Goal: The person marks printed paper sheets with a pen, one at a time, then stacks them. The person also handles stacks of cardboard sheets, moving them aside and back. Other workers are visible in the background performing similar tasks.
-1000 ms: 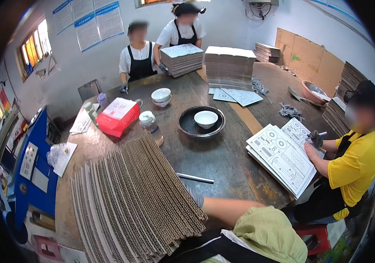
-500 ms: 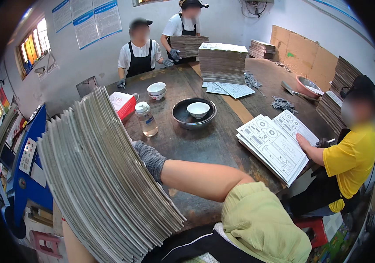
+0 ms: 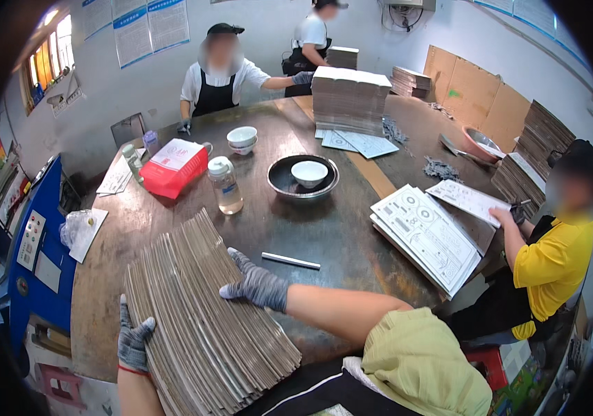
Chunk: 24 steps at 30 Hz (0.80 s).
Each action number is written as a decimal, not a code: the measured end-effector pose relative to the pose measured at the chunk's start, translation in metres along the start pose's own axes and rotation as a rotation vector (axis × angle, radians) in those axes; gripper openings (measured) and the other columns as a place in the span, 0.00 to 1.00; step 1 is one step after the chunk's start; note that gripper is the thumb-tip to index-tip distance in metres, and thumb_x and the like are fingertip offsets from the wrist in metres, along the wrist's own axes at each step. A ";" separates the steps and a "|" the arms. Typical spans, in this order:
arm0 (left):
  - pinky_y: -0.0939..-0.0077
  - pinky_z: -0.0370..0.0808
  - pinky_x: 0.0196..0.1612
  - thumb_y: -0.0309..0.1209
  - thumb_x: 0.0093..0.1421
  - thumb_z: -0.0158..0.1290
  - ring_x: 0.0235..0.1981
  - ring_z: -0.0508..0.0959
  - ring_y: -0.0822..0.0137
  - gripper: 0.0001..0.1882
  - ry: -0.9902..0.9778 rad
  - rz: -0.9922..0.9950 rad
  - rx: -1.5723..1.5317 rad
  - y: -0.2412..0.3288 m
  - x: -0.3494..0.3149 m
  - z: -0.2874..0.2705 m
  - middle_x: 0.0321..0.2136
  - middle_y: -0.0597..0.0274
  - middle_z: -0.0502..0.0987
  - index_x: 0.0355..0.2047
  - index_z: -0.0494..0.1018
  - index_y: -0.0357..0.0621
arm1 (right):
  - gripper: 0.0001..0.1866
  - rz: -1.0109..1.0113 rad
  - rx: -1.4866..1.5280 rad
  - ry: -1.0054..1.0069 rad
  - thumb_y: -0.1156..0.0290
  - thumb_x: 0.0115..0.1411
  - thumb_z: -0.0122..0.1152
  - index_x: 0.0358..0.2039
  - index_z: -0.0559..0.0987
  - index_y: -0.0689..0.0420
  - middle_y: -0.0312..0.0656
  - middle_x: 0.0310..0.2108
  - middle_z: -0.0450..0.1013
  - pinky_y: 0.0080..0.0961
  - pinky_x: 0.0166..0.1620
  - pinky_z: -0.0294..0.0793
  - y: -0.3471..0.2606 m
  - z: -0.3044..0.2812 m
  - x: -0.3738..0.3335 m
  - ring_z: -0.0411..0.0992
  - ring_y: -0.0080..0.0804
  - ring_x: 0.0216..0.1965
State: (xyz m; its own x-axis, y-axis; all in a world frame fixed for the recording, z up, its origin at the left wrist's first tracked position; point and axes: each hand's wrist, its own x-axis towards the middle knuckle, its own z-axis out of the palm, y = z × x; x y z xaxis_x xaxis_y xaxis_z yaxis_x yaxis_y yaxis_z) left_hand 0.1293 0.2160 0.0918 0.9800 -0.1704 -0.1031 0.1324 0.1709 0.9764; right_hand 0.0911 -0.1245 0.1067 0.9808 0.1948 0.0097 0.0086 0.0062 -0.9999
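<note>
A thick stack of grey-brown cardboard sheets (image 3: 206, 319) stands on edge in front of me, its many edges facing up. My left hand (image 3: 136, 340), in a grey glove with a red cuff, presses on the stack's left side with its thumb apart. Against the right side rests my right hand (image 3: 255, 281), in a striped grey glove, thumb and fingers spread along the sheet edges. The stack is held between both hands. Just beyond my right hand, a thin silvery bar (image 3: 290, 261) lies on the table.
On the dark table (image 3: 352, 236) are a clear bottle (image 3: 226, 187), a red package (image 3: 174, 170), white bowls (image 3: 242, 137) and a metal basin (image 3: 276, 191). A co-worker in yellow (image 3: 560, 253) handles printed sheets at right. Two people stand across the table near a tall stack (image 3: 349, 104).
The stack has come down and away from me, uncovering my left hand and the silvery bar. The yellow-clad co-worker has raised a sheet. One person opposite has turned aside; another reaches to the tall stack.
</note>
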 end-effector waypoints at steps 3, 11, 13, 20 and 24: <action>0.63 0.71 0.53 0.35 0.52 0.61 0.51 0.71 0.57 0.44 -0.129 0.018 -0.015 -0.014 0.008 -0.026 0.57 0.56 0.65 0.65 0.50 0.50 | 0.49 0.088 0.167 0.071 0.64 0.51 0.67 0.66 0.47 0.56 0.48 0.60 0.59 0.29 0.61 0.59 0.010 0.005 0.002 0.61 0.38 0.58; 0.63 0.63 0.61 0.70 0.51 0.44 0.60 0.62 0.61 0.51 -0.254 -0.139 -0.504 -0.058 -0.050 -0.001 0.60 0.55 0.62 0.64 0.54 0.46 | 0.26 0.036 0.294 -0.106 0.63 0.65 0.48 0.62 0.58 0.54 0.43 0.50 0.67 0.33 0.57 0.66 0.170 0.012 -0.052 0.65 0.30 0.52; 0.63 0.64 0.60 0.69 0.52 0.44 0.59 0.63 0.61 0.50 -0.306 -0.157 -0.614 -0.059 -0.056 -0.013 0.59 0.55 0.63 0.63 0.54 0.46 | 0.28 0.044 0.161 -0.115 0.57 0.66 0.42 0.62 0.58 0.58 0.48 0.52 0.66 0.32 0.57 0.66 0.125 0.022 -0.039 0.66 0.35 0.52; 0.62 0.64 0.59 0.66 0.53 0.44 0.57 0.64 0.61 0.47 0.035 -0.136 -0.444 -0.107 -0.064 -0.056 0.58 0.55 0.64 0.63 0.55 0.46 | 0.46 -0.339 -1.357 -0.248 0.35 0.59 0.34 0.56 0.63 0.71 0.61 0.37 0.73 0.40 0.45 0.70 -0.116 0.102 -0.001 0.73 0.51 0.40; 0.62 0.65 0.59 0.65 0.54 0.44 0.57 0.65 0.61 0.45 0.251 -0.156 -0.347 -0.165 -0.051 -0.083 0.57 0.55 0.64 0.63 0.56 0.46 | 0.39 -0.527 -1.451 -0.466 0.40 0.59 0.41 0.55 0.68 0.63 0.67 0.43 0.69 0.41 0.46 0.70 -0.114 0.144 -0.019 0.73 0.51 0.40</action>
State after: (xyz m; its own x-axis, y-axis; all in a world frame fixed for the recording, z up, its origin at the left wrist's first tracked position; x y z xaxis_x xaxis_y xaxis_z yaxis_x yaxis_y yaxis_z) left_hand 0.0702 0.2766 -0.0796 0.9443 0.0137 -0.3287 0.2813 0.4845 0.8283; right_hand 0.0435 0.0124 0.2209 0.6700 0.7394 0.0664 0.7422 -0.6687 -0.0432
